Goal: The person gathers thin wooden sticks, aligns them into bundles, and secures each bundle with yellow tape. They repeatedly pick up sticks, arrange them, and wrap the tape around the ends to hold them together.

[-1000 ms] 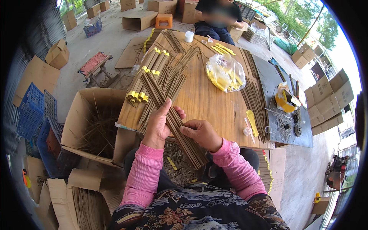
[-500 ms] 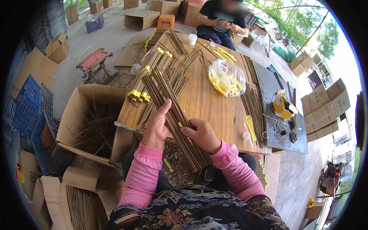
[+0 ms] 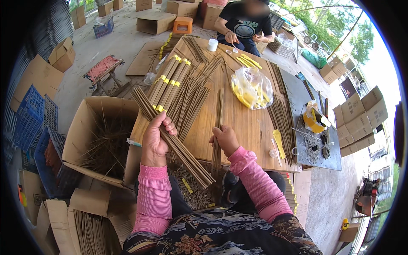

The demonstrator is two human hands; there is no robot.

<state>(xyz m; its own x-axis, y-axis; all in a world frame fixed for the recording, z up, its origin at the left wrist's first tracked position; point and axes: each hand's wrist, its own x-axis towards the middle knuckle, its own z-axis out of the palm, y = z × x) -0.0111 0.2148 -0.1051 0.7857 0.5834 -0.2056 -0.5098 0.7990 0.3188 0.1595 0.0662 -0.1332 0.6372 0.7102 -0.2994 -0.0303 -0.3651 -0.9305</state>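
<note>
My left hand [image 3: 156, 142] is closed round a thick bundle of thin brown sticks [image 3: 187, 162], which look like incense sticks. That bundle slants from the upper left down over the table's near edge. To its right, my right hand [image 3: 226, 140] grips a smaller bunch of the same sticks [image 3: 219, 106], held nearly upright and pointing away from me. Beyond my left hand lie finished-looking bundles with yellow bands [image 3: 170, 83], beside a spread of loose sticks [image 3: 193, 100] on the wooden table [image 3: 244, 131].
A clear bag of yellow strips [image 3: 251, 87] and a white cup [image 3: 213, 44] sit on the table. An open carton of sticks [image 3: 97, 161] stands left. More sticks [image 3: 282, 123] line the right side, by a dark board [image 3: 312, 144]. A co-worker [image 3: 244, 29] sits opposite.
The single bundle held between both hands is now parted. My left hand has moved left with the larger share, my right hand holds the smaller bunch. The co-worker's hands have moved apart.
</note>
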